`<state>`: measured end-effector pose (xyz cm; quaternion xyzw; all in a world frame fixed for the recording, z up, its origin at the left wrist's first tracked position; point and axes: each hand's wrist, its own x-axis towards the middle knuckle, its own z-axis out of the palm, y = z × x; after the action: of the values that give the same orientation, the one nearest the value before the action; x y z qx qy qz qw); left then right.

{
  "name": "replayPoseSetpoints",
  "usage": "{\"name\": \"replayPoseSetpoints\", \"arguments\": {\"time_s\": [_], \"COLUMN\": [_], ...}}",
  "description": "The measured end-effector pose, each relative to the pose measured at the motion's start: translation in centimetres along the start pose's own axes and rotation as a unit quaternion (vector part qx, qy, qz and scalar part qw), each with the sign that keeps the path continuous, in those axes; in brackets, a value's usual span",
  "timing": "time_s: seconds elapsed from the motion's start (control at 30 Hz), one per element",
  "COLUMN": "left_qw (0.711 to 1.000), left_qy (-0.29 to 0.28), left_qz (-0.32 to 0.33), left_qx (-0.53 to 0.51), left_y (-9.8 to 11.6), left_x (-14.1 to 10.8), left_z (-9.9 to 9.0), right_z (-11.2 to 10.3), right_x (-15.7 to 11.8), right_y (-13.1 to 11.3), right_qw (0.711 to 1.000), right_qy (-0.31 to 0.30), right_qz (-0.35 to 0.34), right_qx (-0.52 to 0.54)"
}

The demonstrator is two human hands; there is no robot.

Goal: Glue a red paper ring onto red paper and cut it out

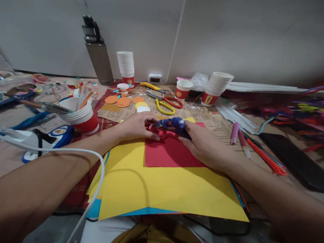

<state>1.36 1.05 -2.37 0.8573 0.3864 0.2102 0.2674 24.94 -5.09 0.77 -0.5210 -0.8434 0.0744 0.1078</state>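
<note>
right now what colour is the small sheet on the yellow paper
The small sheet is red, clearest in head view.

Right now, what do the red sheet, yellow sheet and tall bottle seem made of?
Red sheet: probably matte paper or card; flat, straight-edged.
Yellow sheet: likely matte paper too; thin edge, no gloss.
Tall bottle: perhaps metal or plastic; smooth, greyish body.

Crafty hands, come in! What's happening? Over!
Right hand gripping dark-blue tool; left hand near its other end. Flat red paper sheet beneath, atop yellow paper sheet. White cable crossing in front of left forearm.
</note>
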Motion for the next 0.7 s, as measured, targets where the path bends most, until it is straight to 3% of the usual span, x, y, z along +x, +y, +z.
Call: {"name": "replayPoseSetpoints", "arguments": {"time_s": [0.7], "left_qw": [1.0], "left_qy": [-0.002], "left_qz": [-0.013], "left_qx": [0.004], "left_y": [0.08], "left_x": [0.07], "left_z": [-0.03], "right_z": [0.08], "right_x": [-0.14], "right_y": [-0.04], "right_qw": [0.999], "right_qy": [-0.032], "right_qz": [0.034], "right_qx": [0.018]}}
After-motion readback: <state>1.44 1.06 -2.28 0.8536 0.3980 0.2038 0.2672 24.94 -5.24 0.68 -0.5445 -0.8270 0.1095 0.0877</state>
